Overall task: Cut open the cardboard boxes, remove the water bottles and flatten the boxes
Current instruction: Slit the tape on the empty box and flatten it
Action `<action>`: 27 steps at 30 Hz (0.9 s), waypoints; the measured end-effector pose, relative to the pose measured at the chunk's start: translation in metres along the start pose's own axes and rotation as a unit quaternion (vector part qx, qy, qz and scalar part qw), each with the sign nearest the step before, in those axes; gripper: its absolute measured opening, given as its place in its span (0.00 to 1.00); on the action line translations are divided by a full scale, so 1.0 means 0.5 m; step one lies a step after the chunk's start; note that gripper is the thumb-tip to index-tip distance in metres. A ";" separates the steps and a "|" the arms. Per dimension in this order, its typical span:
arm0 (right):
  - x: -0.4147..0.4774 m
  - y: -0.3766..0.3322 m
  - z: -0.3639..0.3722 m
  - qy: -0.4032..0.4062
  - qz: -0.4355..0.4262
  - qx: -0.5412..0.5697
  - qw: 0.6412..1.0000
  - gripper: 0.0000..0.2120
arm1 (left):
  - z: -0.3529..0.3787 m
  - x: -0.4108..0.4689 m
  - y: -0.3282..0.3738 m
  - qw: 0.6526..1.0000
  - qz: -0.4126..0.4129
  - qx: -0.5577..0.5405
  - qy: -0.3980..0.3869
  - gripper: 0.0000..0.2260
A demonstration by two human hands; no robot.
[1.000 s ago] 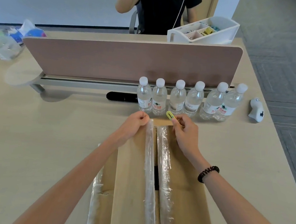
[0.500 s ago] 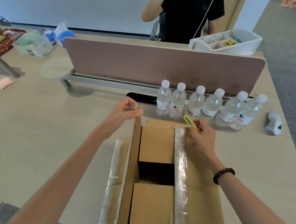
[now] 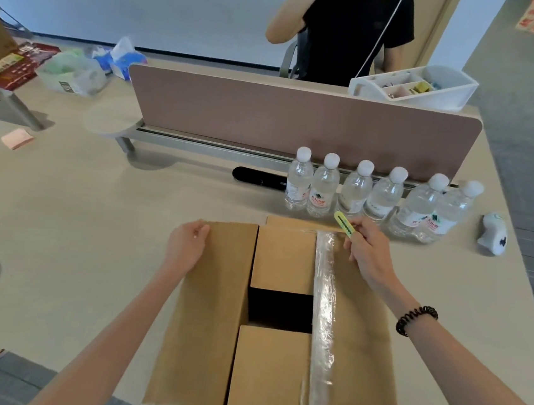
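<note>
A brown cardboard box (image 3: 210, 321) stands on the desk in front of me, its top cut open. My left hand (image 3: 187, 246) grips the far corner of the left long flap, which is folded outward. My right hand (image 3: 369, 252) rests on the right long flap, which carries a strip of clear tape (image 3: 324, 307), and holds a small yellow-green cutter (image 3: 344, 225). The two short inner flaps (image 3: 282, 260) lie flat with a dark gap between them. Several water bottles (image 3: 371, 197) stand in a row behind the box.
A pink divider panel (image 3: 300, 120) runs across the desk behind the bottles. A black bar (image 3: 258, 178) lies left of the bottles, a white tape dispenser (image 3: 493, 232) at the right. A person in black sits opposite. A white organiser (image 3: 413, 85) and bags (image 3: 75, 73) sit further back.
My left hand has swung the left long flap up and outward, exposing the inner flaps and the gap. My right hand has stayed on the right flap with the cutter.
</note>
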State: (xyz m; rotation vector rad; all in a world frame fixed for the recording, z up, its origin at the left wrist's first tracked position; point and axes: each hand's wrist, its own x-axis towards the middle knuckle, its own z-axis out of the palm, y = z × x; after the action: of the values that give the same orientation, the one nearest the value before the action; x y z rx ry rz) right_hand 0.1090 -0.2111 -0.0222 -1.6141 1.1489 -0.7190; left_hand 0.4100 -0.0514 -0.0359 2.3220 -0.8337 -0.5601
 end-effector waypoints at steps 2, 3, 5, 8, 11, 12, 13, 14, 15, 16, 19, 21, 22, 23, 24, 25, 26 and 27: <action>-0.005 0.001 -0.008 -0.009 0.000 -0.004 1.000 0.12 | 0.049 -0.011 -0.003 0.996 0.010 0.080 -0.035 0.19; -0.008 0.003 -0.011 -0.012 -0.002 -0.005 1.000 0.12 | 0.068 -0.019 0.000 0.992 0.009 0.110 -0.052 0.21; -0.014 0.007 -0.018 -0.016 -0.002 -0.008 1.000 0.13 | 0.099 -0.035 0.014 0.988 0.017 0.136 -0.076 0.24; -0.016 0.008 -0.023 -0.010 0.011 0.014 1.000 0.10 | 0.125 -0.061 0.058 0.992 0.030 0.086 -0.089 0.29; -0.016 0.004 -0.028 -0.011 0.013 0.036 0.999 0.10 | 0.150 -0.083 0.101 0.991 0.047 0.087 -0.086 0.33; -0.016 0.006 -0.030 -0.008 0.006 0.036 0.999 0.10 | 0.160 -0.090 0.108 0.990 0.051 0.098 -0.086 0.35; -0.019 0.010 -0.034 -0.002 -0.001 0.028 1.000 0.08 | 0.168 -0.096 0.113 0.990 0.050 0.101 -0.085 0.36; -0.021 0.014 -0.040 0.010 -0.010 0.015 1.000 0.06 | 0.174 -0.099 0.116 0.991 0.047 0.099 -0.081 0.37; -0.023 0.021 -0.051 0.027 -0.019 0.000 0.999 0.04 | 0.181 -0.101 0.116 0.991 0.047 0.098 -0.073 0.37; -0.025 0.027 -0.062 0.047 -0.030 -0.017 0.998 0.03 | 0.183 -0.100 0.115 0.992 0.048 0.099 -0.064 0.38; -0.036 0.054 -0.105 0.097 -0.047 -0.071 0.992 0.03 | 0.186 -0.100 0.116 0.993 0.055 0.093 -0.056 0.38; -0.043 0.085 -0.128 0.132 -0.035 -0.085 0.987 0.04 | 0.184 -0.100 0.117 0.993 0.057 0.082 -0.058 0.38; -0.049 0.108 -0.142 0.151 -0.019 -0.085 0.985 0.05 | 0.188 -0.102 0.119 0.993 0.058 0.078 -0.060 0.38; -0.050 0.130 -0.145 0.161 -0.004 -0.091 0.983 0.06 | 0.185 -0.097 0.114 0.994 0.057 0.069 -0.058 0.38; -0.055 0.155 -0.148 0.163 0.012 -0.107 0.981 0.07 | 0.182 -0.094 0.110 0.995 0.057 0.060 -0.057 0.38; -0.064 0.185 -0.157 0.159 0.027 -0.130 0.978 0.08 | 0.187 -0.092 0.107 0.995 0.059 0.052 -0.058 0.38; -0.073 0.215 -0.162 0.147 0.039 -0.153 0.976 0.07 | 0.188 -0.089 0.103 0.996 0.060 0.047 -0.057 0.39; -0.085 0.245 -0.166 0.135 0.050 -0.171 0.975 0.07 | 0.190 -0.087 0.099 0.996 0.061 0.044 -0.055 0.39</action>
State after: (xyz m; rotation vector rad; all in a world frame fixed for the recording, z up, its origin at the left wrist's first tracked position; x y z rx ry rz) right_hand -0.0198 -0.2107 -0.1062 -1.7605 1.6119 -0.7184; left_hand 0.3051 -0.0902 -0.0647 2.3173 -1.0638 -0.6146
